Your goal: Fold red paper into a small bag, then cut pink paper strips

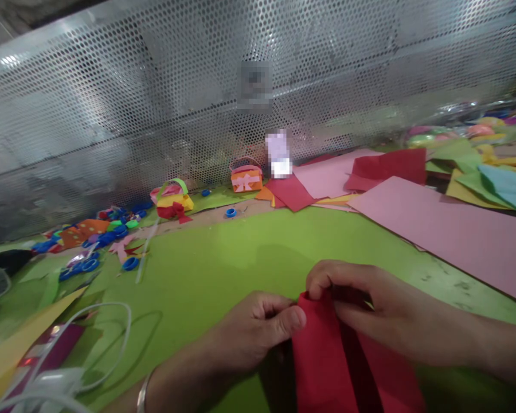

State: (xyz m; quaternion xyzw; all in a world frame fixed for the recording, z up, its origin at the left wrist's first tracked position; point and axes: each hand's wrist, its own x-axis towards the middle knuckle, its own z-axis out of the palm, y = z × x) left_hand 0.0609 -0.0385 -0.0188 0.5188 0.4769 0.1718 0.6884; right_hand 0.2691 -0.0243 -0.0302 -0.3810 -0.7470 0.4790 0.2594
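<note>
A folded sheet of red paper stands up from the green tabletop at the bottom of the view. My left hand pinches its upper left edge, thumb in front and fingers behind. At its top edge, my right hand curls its fingers over a fold, with the thumb lower on the near side. A dark gap runs down between two panels of the paper. The lower end is cut off by the frame.
A large pink sheet and several coloured papers lie at the right. Small paper baskets, one orange and one yellow, stand before a perforated metal panel. Blue-handled scissors and a white cable lie at left.
</note>
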